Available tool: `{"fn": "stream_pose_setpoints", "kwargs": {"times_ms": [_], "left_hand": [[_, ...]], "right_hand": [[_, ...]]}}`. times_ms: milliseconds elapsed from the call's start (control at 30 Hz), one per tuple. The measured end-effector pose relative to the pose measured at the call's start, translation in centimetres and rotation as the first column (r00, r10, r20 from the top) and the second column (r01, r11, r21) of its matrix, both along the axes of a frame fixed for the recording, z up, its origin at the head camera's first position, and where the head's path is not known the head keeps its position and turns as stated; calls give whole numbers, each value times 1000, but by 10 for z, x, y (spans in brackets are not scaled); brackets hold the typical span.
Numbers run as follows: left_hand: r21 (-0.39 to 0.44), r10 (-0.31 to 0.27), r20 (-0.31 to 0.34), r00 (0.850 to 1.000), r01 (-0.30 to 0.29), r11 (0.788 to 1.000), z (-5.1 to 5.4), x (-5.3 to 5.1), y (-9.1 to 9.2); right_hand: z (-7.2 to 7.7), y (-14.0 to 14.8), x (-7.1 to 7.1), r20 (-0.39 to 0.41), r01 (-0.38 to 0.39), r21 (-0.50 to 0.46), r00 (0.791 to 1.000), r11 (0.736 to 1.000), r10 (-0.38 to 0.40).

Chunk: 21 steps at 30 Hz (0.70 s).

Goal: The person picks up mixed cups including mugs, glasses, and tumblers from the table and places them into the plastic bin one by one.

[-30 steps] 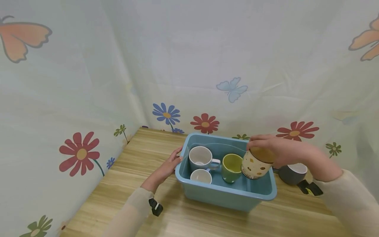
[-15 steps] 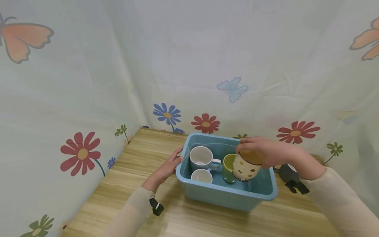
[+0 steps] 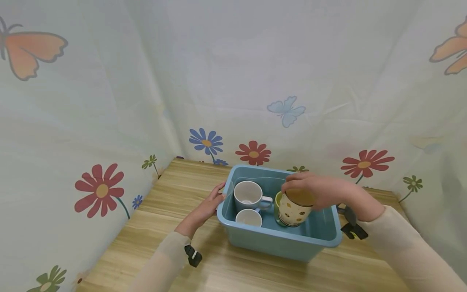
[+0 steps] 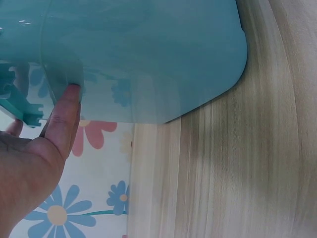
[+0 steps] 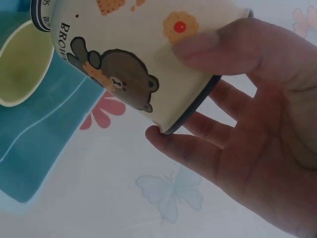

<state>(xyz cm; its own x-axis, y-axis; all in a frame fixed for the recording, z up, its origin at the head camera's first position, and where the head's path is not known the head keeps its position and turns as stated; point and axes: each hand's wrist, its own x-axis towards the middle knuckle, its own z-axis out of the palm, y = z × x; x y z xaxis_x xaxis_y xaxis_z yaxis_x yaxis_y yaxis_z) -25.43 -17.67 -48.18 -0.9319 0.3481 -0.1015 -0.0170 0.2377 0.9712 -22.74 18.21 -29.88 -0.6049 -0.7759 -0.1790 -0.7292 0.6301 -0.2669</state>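
A cream cup with a bear and cookie print (image 3: 292, 211) hangs tilted over the right part of the blue bin (image 3: 270, 234), partly covering a green cup (image 3: 278, 205). My right hand (image 3: 319, 190) grips it near its dark-edged end; in the right wrist view the thumb of that hand (image 5: 257, 99) lies on the printed side of the cup (image 5: 129, 64). My left hand (image 3: 206, 209) touches the bin's left end, and the left wrist view shows straight fingers (image 4: 64, 116) against its outer wall (image 4: 148, 64).
Two white-lined cups (image 3: 248, 194) stand in the bin's left part, the front one (image 3: 249, 217) smaller. A dark grey cup (image 3: 350, 215) sits right of the bin, mostly behind my right wrist. A flowered curtain (image 3: 233, 81) stands behind the wooden table (image 3: 146, 235).
My right hand has moved left with the printed cup, which now hides most of the green cup. The left hand and the bin have stayed in place.
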Motion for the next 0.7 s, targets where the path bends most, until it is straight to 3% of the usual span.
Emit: {"fn": "stream_pose_setpoints", "kwargs": {"times_ms": [700], "left_hand": [[19, -7, 4, 1000, 7, 1000, 0, 0, 0]], "right_hand": [[-15, -23, -12, 18, -96, 12, 995, 995, 96]]}}
